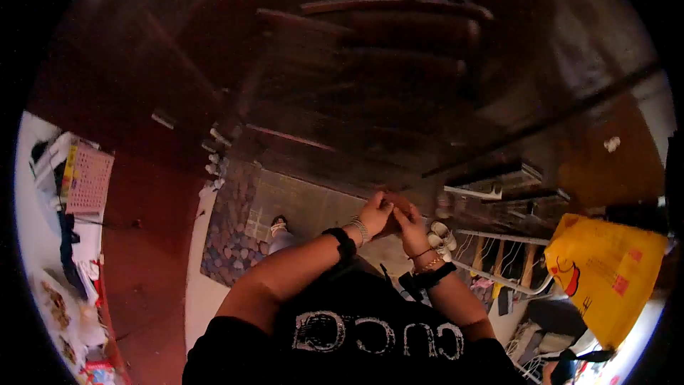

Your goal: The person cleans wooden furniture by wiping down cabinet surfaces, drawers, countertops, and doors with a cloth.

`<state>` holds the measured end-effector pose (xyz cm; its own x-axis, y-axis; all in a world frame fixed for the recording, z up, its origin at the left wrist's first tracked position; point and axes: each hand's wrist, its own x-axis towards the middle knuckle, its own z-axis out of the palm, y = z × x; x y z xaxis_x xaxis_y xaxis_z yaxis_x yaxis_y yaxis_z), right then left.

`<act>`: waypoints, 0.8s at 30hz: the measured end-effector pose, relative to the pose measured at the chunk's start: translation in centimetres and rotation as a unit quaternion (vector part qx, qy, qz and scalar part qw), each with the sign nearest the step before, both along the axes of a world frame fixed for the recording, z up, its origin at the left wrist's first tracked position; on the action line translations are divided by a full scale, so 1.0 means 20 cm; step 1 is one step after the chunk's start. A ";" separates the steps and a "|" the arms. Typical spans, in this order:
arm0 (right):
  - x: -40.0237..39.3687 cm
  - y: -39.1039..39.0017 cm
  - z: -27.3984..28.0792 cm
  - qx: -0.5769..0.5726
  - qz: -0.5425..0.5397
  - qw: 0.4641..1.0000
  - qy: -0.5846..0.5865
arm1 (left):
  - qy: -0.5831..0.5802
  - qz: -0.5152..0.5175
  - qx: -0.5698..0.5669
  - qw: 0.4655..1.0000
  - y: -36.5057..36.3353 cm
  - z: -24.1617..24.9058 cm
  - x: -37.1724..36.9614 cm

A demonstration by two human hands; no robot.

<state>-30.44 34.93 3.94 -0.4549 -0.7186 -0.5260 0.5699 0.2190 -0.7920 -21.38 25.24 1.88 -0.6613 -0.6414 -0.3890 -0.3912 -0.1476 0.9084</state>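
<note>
In front of my body, both forearms reach forward and the hands meet near the middle of the view. My left hand (373, 214) has its fingers closed on a small reddish-brown thing (396, 204), flat and leather-like, whose kind I cannot make out. My right hand (412, 230) pinches the same thing from the other side, thumb toward the left hand. Much of it is hidden by the fingers and the dim light. A dark band and a bracelet sit on each wrist.
A yellow bag (605, 278) hangs at the right, beside a metal rack (499, 281). Pale shoes (442, 237) stand by my right hand. Pebble-patterned flooring (231, 232) lies at the left, beyond it a pink perforated panel (90, 177). Dark furniture (406, 36) fills the far side.
</note>
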 end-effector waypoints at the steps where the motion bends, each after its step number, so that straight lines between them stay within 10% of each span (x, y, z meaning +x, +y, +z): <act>1: -0.03 0.00 0.02 0.002 0.010 0.999 0.042 | -0.004 -0.040 -0.017 0.999 -0.01 -0.02 -0.01; 9: -0.26 -0.34 -0.34 -0.027 -0.131 0.990 -0.050 | 0.178 0.120 0.111 0.970 -0.07 -0.19 0.10; 11: -0.20 -0.51 -0.33 0.076 -0.159 0.965 -0.192 | 0.018 -0.012 -0.007 1.000 -0.16 -0.30 0.32; 17: 0.15 -0.92 -0.53 -0.050 -0.060 0.962 -0.261 | -0.006 0.203 0.022 0.979 -0.24 -0.47 0.71; 24: 0.60 -1.27 -0.13 -0.020 0.035 0.961 -0.274 | 0.057 0.384 0.195 0.901 -0.68 0.02 0.77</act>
<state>-18.40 9.60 1.34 -0.0675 -0.7618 -0.6442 0.8891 0.2470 -0.3853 -5.96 11.57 2.38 -0.1316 -0.7562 -0.6410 0.0547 -0.6512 0.7569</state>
